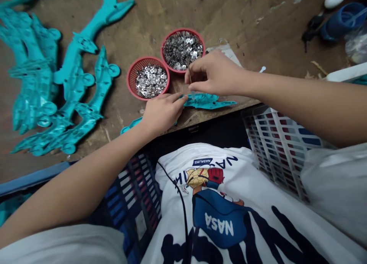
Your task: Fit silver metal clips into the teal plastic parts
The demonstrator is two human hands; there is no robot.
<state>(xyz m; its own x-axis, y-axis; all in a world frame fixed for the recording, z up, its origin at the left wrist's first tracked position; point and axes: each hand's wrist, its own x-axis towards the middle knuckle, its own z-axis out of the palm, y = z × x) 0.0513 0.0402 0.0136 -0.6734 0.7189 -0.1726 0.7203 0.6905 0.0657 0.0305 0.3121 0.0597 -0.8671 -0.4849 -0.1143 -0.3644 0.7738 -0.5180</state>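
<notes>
A teal plastic part (210,102) lies along the table's front edge. My left hand (163,113) is closed on the middle of it, and a bit of the part shows to the left of the wrist. Over its right portion, my right hand (213,75) pinches a thin, upright tool (189,71) with a pale lower end touching or just above the part. Behind my hands stand two red baskets, the left one (130,78) and the right one (204,46), both holding small shiny metal pieces.
Several teal parts (71,73) lie at the left. A blue cup (329,29) stands at the back right. A white crate (275,141) and a blue crate (129,195) sit below the table edge.
</notes>
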